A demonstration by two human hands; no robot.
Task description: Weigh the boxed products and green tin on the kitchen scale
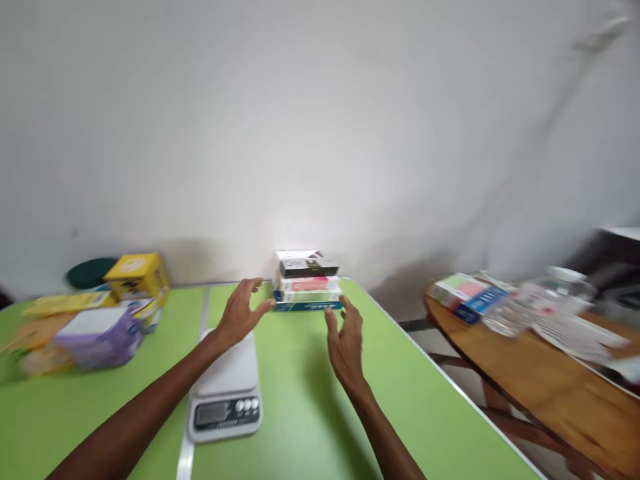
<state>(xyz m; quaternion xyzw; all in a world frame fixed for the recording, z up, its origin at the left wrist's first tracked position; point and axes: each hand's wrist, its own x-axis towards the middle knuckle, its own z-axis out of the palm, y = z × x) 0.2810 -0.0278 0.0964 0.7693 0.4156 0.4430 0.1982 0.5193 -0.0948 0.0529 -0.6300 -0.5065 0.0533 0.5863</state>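
Observation:
Several flat boxes form a stack at the far edge of the green table, against the wall. On top lies a black and white box, with pinkish-white and teal-blue ones beneath. My left hand reaches to the stack's left side, thumb and fingers apart, holding nothing. At the stack's lower right corner is my right hand, also open; whether its fingertips touch the boxes I cannot tell. Below my left forearm sits a white digital kitchen scale, partly covered by it, with nothing visible on its plate.
On the left stand a yellow box, a purple and white pack and yellow packets. A wooden table at right holds a colourful box, clear plastic containers and papers. A gap separates the tables.

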